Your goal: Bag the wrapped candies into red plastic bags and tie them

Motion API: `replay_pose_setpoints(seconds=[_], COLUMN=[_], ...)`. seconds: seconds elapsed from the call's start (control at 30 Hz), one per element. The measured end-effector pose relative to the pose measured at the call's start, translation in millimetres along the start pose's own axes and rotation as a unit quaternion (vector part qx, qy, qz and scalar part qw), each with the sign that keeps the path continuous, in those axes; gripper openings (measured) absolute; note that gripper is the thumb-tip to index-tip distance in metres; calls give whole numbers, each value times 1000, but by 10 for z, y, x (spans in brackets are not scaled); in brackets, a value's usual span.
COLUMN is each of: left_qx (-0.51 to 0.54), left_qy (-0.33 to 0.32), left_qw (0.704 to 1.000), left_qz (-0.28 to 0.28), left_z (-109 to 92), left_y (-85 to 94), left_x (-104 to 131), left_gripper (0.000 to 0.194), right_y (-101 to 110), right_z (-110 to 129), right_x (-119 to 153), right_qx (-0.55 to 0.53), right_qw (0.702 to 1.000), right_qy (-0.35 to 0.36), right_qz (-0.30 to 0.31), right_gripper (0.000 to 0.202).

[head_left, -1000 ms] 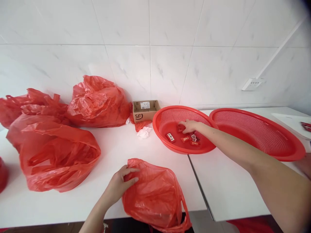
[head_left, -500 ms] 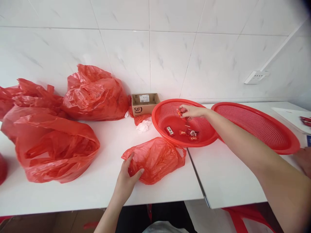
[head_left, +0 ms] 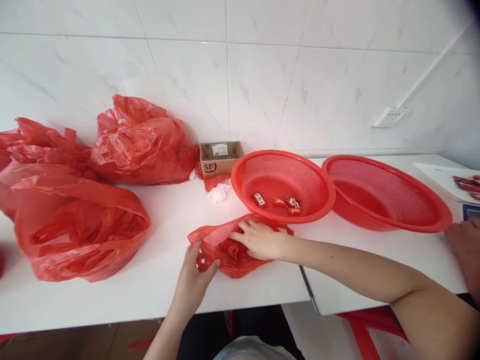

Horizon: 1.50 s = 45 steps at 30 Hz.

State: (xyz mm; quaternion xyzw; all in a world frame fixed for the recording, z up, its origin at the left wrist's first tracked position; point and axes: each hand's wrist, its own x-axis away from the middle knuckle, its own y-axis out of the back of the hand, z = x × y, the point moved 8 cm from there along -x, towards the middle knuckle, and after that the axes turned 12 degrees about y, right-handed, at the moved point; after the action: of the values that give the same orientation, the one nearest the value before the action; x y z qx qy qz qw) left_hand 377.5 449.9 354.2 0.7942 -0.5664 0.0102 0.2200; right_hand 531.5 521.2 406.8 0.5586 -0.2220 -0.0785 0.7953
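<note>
A small red plastic bag lies open on the white table. At its left edge my left hand touches the film, thumb and fingers wrapped round the rim. My right hand is over the bag's mouth, fingers spread, with dark red packets just beneath and beside the fingertips. Behind the bag stands a round red basket; a red packet with a white label and several small wrapped pieces lie inside it.
Large red bags fill the left side. A small carton and crumpled white tissue sit behind. Another red basket is at right, near another person's hand and a scissors-like red item.
My right hand has moved from the round basket down and left to the small bag; the small red item it held is no longer distinct. Dark red packets now show in the bag.
</note>
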Motion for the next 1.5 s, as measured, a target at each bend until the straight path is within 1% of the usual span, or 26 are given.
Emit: replay_pose_setpoints(seconds=[0.07, 0.13, 0.17, 0.23, 0.27, 0.3, 0.37, 0.47, 0.53, 0.57, 0.63, 0.7, 0.77, 0.83, 0.87, 0.9, 0.93, 1.0, 1.03, 1.1, 1.17, 1.2, 1.27, 1.33, 1.43, 1.5], left_qx=[-30, -53, -60, -71, -76, -82, -96, -91, -69, -58, -42, -31, -28, -18, -4, 17, 43, 96, 117, 139, 142, 140, 139, 138, 133, 129], left_qy=[-26, -45, -48, -50, -49, -50, -57, -62, -57, -53, -49, -51, -59, -62, -62, -58, -52, -31, -17, 1, 1, -3, -12, -19, -26, -27], left_qw=[999, 997, 997, 995, 995, 994, 993, 993, 995, 996, 997, 996, 995, 995, 996, 996, 996, 994, 993, 990, 989, 989, 989, 989, 990, 991], left_qz=[-17, -25, -29, -38, -41, -42, -38, -36, -40, -42, -50, -62, -71, -73, -71, -66, -56, -32, -23, -24, -37, -42, -41, -38, -38, -39], left_z=[-61, -122, -145, -174, -178, -177, -162, -104, -59, -39, -23, -34, -65, -92, -102, -108, -111, -112, -113, -135, -182, -207, -238, -232, -185, -161], left_y=[82, 142, 164, 200, 210, 214, 211, 230, 268, 289, 335, 381, 408, 408, 402, 391, 375, 340, 329, 340, 380, 397, 412, 419, 425, 424], left_x=[65, 136, 170, 227, 249, 266, 288, 305, 316, 323, 335, 339, 328, 305, 292, 281, 273, 269, 276, 306, 352, 374, 410, 429, 430, 428], left_gripper=[58, 55, 54, 54, 53, 53, 52, 47, 46, 46, 47, 48, 48, 48, 47, 48, 49, 54, 56, 59, 59, 58, 55, 54, 54, 55], right_y=[153, 491, 669, 888, 905, 850, 661, 370, 322, 365, 565, 831, 1063, 1177, 1158, 1085, 995, 825, 787, 842, 954, 983, 912, 671, 294, 214], right_z=[9, -94, -233, -664, -910, -1154, -1538, -1868, -1970, -1993, -1973, -1825, -1472, -942, -671, -431, -234, 19, 63, -35, -354, -558, -952, -1250, -1500, -1609], right_x=[70, 173, 229, 339, 393, 445, 524, 575, 596, 605, 622, 624, 563, 461, 405, 343, 280, 171, 137, 128, 187, 235, 343, 447, 561, 567], right_qx=[-72, -160, -178, -136, -96, -62, -46, -80, -106, -116, -133, -152, -209, -295, -316, -316, -290, -237, -220, -200, -136, -96, -34, -39, -94, -115], right_qw=[996, 979, 972, 974, 977, 976, 966, 958, 957, 958, 960, 962, 959, 934, 925, 925, 936, 956, 961, 963, 972, 975, 975, 967, 952, 949], right_qy=[52, 87, 73, -32, -102, -173, -251, -274, -267, -260, -244, -215, -131, 3, 55, 82, 92, 92, 87, 59, -27, -85, -191, -251, -270, -264], right_qz=[-20, -91, -134, -176, -163, -121, -46, 28, 42, 35, -7, -68, -142, -202, -205, -193, -178, -149, -146, -173, -190, -180, -109, -8, 106, 127], right_gripper=[59, 56, 51, 44, 44, 47, 51, 35, 27, 25, 24, 22, 23, 26, 26, 23, 20, 23, 28, 36, 38, 38, 38, 37, 28, 27])
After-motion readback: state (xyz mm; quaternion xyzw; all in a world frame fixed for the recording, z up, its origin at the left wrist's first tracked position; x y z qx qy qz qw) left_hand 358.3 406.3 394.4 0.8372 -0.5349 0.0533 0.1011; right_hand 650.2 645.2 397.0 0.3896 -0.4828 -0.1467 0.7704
